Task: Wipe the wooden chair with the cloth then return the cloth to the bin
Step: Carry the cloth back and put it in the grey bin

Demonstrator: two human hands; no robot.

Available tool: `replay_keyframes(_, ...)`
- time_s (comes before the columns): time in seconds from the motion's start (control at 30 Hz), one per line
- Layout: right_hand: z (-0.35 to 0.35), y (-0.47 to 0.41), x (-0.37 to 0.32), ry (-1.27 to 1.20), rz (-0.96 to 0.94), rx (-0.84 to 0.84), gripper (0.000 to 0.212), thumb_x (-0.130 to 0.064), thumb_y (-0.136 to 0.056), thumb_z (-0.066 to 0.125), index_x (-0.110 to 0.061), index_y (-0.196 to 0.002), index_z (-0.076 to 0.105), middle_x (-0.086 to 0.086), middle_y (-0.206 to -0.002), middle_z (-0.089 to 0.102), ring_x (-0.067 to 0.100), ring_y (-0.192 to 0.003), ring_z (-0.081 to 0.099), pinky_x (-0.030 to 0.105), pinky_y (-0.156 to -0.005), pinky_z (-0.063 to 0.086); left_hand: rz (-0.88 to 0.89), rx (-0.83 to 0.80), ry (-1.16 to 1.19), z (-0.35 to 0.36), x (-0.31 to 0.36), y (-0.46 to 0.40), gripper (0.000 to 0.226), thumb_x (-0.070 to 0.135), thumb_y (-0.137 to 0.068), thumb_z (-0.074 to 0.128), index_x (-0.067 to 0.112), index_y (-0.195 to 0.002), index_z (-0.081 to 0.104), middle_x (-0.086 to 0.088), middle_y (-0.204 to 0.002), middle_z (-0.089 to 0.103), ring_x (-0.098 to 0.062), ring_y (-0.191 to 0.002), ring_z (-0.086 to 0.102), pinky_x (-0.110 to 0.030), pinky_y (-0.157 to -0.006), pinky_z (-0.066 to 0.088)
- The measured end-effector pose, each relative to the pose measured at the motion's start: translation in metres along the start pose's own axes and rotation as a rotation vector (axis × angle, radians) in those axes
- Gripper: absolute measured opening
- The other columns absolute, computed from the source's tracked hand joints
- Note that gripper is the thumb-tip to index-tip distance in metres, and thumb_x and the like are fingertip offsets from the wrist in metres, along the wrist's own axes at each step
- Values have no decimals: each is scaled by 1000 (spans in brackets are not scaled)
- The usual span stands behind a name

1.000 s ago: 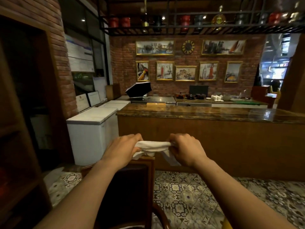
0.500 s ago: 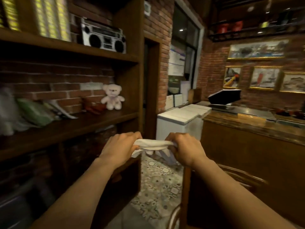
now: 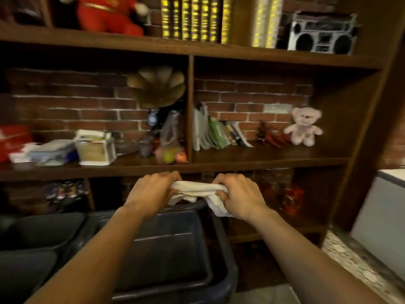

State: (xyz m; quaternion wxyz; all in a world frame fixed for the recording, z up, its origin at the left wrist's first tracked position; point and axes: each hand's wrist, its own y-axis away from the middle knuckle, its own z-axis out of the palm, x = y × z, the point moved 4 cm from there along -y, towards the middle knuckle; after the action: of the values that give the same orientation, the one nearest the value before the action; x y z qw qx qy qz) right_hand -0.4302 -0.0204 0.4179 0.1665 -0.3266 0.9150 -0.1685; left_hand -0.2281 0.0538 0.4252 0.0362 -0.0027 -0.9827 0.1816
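Head view puts you facing the wooden shelf unit [image 3: 197, 166], with the dark bin [image 3: 175, 249] on the floor below your arms. Your left hand [image 3: 151, 191] and right hand [image 3: 238, 196] are both closed around the white cloth [image 3: 197, 189], bunched between them above the bin's far rim. Let go now and its dangling tail could land outside the rim; bring it nearer first.

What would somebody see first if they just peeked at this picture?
Probably the two hands in the middle, the left hand and right hand, gripping a bunched white cloth between them, just above the far rim of a dark bin. Next, the toys on the wooden shelves behind: a pink teddy bear at the right and a red plush toy up top.
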Motion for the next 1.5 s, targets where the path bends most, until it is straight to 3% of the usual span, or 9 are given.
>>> replay_keyframes(0.23, 55, -55, -46, -132, -152, -18, 23, -23, -87, 61, -38, -105, 64, -9, -104, 69, 22, -97, 65, 36, -72, 44, -238, -25, -72, -2, -65, 22, 19, 36, -95, 63, 36, -112, 54, 5, -119, 68, -29, -106, 66, -43, -83, 52)
replay_keyframes(0.43, 119, -77, -51, -200, -170, -89, 22, -22, -87, 63, -37, -104, 65, -10, -103, 70, 20, -94, 66, 33, -70, 43, -305, -84, -62, 43, -105, 25, 24, 36, -98, 57, 39, -122, 54, 6, -120, 66, -28, -104, 67, -46, -85, 53)
replay_keyframes(0.57, 185, -89, -53, -213, -160, -181, 24, -21, -90, 65, -34, -110, 65, -7, -109, 70, 18, -97, 66, 36, -74, 53, -350, -170, -14, 107, -150, 26, 36, 36, -101, 52, 48, -134, 48, 5, -128, 67, -27, -111, 66, -42, -88, 53)
replay_keyframes(0.73, 279, -111, -52, -177, -63, -321, 27, -21, -91, 65, -36, -113, 63, -9, -114, 69, 16, -105, 65, 38, -88, 53, -364, -262, 65, 200, -213, 18, 34, 43, -99, 52, 52, -132, 48, 7, -128, 68, -21, -110, 68, -39, -92, 54)
replay_keyframes(0.97, 419, -106, -46, -126, 52, -483, 22, -22, -92, 64, -33, -111, 63, -7, -111, 69, 18, -102, 67, 29, -75, 46, -362, -487, 42, 345, -275, 23, 44, 29, -101, 50, 47, -140, 44, 4, -131, 66, -22, -112, 68, -38, -95, 52)
replay_keyframes(1.13, 498, -69, -35, -60, 109, -670, 46, -22, -91, 62, -39, -133, 55, -7, -123, 65, 24, -109, 65, 35, -82, 52, -339, -579, 184, 424, -284, 46, 48, 43, -97, 54, 46, -144, 47, 12, -145, 57, -15, -127, 59, -29, -104, 44)
replay_keyframes(1.27, 528, -43, -30, -160, 109, -768, 49, -32, -95, 55, -39, -143, 47, -6, -148, 50, 21, -136, 46, 35, -98, 47, -285, -744, 261, 468, -285, 71, 48, 35, -101, 48, 38, -149, 44, 6, -160, 39, -17, -149, 31, -33, -120, 27)
replay_keyframes(1.43, 537, -24, -40, -6, 42, -1051, 74, -48, -100, 43, -29, -160, 5, 4, -170, 1, 31, -155, -1, 45, -123, 14, -189, -794, 197, 463, -284, 75, 64, 29, -94, 55, 33, -155, 33, 7, -164, 26, -23, -154, 12, -42, -125, 17)
replay_keyframes(1.5, 530, -23, -44, -13, 64, -1126, 78, -55, -98, 43, -25, -160, 7, 8, -169, 4, 34, -155, 2, 48, -123, 15, -142, -850, 179, 454, -280, 76, 65, 33, -96, 53, 31, -156, 29, 5, -166, 23, -24, -154, 11, -42, -126, 13)
